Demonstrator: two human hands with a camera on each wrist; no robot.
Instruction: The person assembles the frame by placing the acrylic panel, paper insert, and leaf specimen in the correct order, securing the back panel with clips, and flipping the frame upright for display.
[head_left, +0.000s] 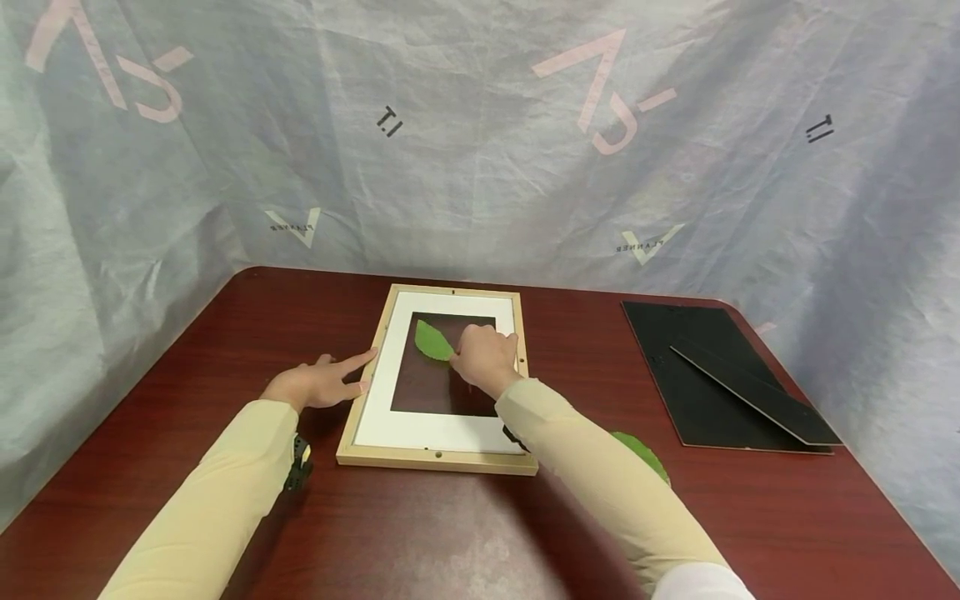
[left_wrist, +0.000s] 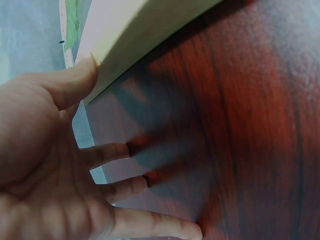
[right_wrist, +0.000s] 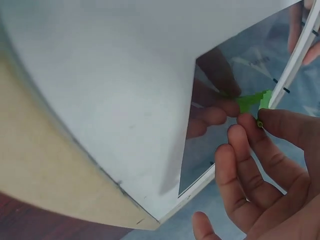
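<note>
A light wooden picture frame (head_left: 438,458) lies flat on the table, with a white mat (head_left: 382,375) around a dark, glossy window (head_left: 427,392). My right hand (head_left: 486,358) is over that window and pinches the stem end of a green leaf (head_left: 432,342) between thumb and fingers. In the right wrist view, the leaf (right_wrist: 265,99) and the fingers are mirrored in the glossy surface. My left hand (head_left: 318,383) rests at the frame's left edge, thumb and a finger touching its side. The left wrist view shows the left hand's (left_wrist: 55,155) other fingers stretched out on the tabletop.
A second green leaf (head_left: 641,454) lies on the table, partly hidden by the right sleeve. At the right, a black backing board (head_left: 675,333) carries a folded-out black stand flap (head_left: 757,396). A grey printed cloth (head_left: 480,167) hangs behind the reddish-brown table (head_left: 285,308).
</note>
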